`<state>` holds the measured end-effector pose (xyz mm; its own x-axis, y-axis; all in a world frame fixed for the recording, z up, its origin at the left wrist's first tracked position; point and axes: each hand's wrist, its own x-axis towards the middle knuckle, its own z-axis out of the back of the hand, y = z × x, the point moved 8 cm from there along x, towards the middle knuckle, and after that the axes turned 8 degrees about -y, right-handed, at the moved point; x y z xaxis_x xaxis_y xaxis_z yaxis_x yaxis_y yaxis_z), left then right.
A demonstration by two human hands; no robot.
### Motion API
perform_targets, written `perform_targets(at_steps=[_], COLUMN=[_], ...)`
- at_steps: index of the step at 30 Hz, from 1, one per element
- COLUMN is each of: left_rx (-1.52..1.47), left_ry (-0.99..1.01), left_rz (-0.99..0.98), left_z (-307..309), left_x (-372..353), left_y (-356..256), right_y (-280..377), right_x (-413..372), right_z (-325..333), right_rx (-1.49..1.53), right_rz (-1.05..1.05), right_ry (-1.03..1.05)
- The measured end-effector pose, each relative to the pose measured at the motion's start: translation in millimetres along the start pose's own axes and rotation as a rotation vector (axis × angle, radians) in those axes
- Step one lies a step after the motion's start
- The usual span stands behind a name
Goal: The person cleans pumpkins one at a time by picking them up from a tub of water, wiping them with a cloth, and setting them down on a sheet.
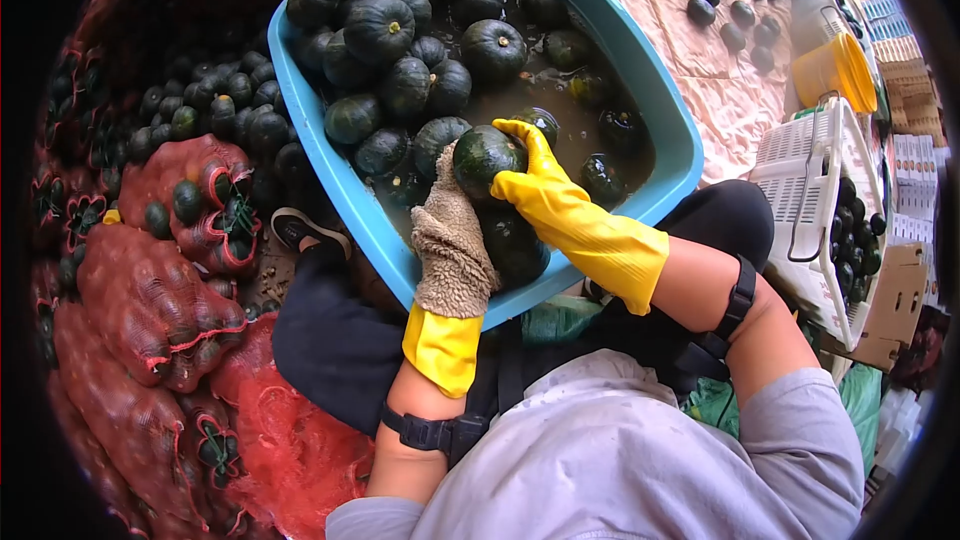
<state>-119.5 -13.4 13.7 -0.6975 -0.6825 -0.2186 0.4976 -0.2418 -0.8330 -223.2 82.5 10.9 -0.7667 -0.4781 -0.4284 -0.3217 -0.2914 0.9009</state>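
Note:
A dark green round pumpkin [487,161] is held between my two hands above the near part of a blue tub [652,60]. My right hand [535,162], in a yellow rubber glove, grips its right side with the thumb and fingers curved round it. Against its left side rests my left hand [447,240], covered by a brown fleecy cloth [452,248] over another yellow glove. The cloth hides the left fingers. Murky water fills the tub, with several pumpkins [380,28] heaped at its left and far side. Another wet pumpkin [515,245] lies just below my hands.
Red mesh sacks [150,290] of pumpkins crowd the left, beside a loose pile [205,105]. More pumpkins [702,10] lie on a pinkish sheet [660,15] at the far right. White crates [800,175], a yellow bucket [835,70] and a cardboard box [893,305] stand at right.

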Motion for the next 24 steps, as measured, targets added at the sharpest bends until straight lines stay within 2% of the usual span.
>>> perform_targets(at_steps=[2, 3, 5, 8, 10, 11, 14, 17, 20, 21, 24], left_rx=[-0.196, -0.290, -0.309, -0.007, 0.290, 0.275, 0.354, 0.200, 0.234, 0.387, 0.501], left_ry=[-0.010, -0.013, -0.023, -0.069, -0.114, -0.082, -0.094, -0.059, -0.102, -0.177, -0.282], left_rz=[0.067, 0.131, 0.178, 0.075, -0.064, -0.019, -0.074, -0.037, -0.108, -0.201, -0.362], left_z=[-3.5, -12.7, -22.3, -13.8, -2.7, -7.5, 3.0, -0.8, 4.9, 3.9, 5.3], left_x=[2.1, 9.1, 15.0, 14.7, 4.7, 11.4, 1.9, 3.0, -9.3, -13.6, -23.4], left_y=[9.3, 30.5, 56.3, 56.1, 24.6, 40.7, 10.6, 11.6, -1.1, -2.0, -6.8], right_y=[-3.6, 1.6, -3.1, 10.2, 17.5, 20.7, 10.7, 10.6, 11.7, 11.5, 15.1], right_x=[0.0, -7.0, -5.4, -12.3, -15.0, -16.3, -8.5, -6.8, -5.5, -2.6, -0.4], right_z=[0.2, 0.9, -0.5, -2.7, -1.8, 0.5, -1.6, -0.6, -0.8, -1.9, -1.6], right_rx=[-0.005, -0.009, 0.114, 0.145, 0.183, 0.123, 0.183, 0.152, 0.148, 0.169, 0.058], right_rz=[0.059, -0.022, -0.035, -0.081, -0.127, -0.157, -0.118, -0.139, -0.161, -0.133, -0.027], right_ry=[-0.041, -0.019, 0.082, 0.143, 0.165, 0.154, 0.184, 0.189, 0.205, 0.217, 0.233])
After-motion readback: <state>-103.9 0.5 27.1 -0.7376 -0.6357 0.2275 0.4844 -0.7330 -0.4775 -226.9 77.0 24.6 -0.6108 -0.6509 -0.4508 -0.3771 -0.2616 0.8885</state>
